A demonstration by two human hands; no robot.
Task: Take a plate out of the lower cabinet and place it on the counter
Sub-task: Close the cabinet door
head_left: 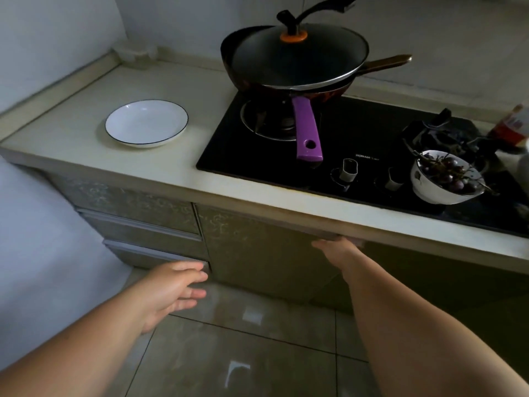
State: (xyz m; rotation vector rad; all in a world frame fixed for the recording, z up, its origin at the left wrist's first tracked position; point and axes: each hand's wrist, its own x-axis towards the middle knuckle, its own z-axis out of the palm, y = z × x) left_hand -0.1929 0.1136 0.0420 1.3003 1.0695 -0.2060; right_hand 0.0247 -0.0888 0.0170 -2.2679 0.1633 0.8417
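the right hand (336, 247) is reaching up under the counter (200, 179) edge, with its fingertips hidden behind the top rail of the lower cabinet door (266, 253); it appears to be hooking that rail, though whether the fingers are actually clenching it cannot be told from here. the left hand (174, 290) is hanging open and relaxed near the bottom corner of the drawer stack (143, 224), grasping nothing and touching nothing that can be confirmed. a white plate (146, 123) with a dark rim is already sitting flat on the counter, left of the cooktop (357, 156) and well apart from the lidded wok (294, 64) and the purple-handled pan (307, 130). no plate from inside the cabinet is showing, because the door is looking shut or nearly shut. judgement: the step in hand is working this door, either opening it for a plate or closing it after one; the frame is not settling which. to do it well, the right hand should be moving the rail squarely and smoothly, the left should be keeping clear of the door's swing, and any plate lifted out should be travelling level to the bare counter beside the existing plate, away from the bowl of grapes (446, 176) perched on the cooktop.
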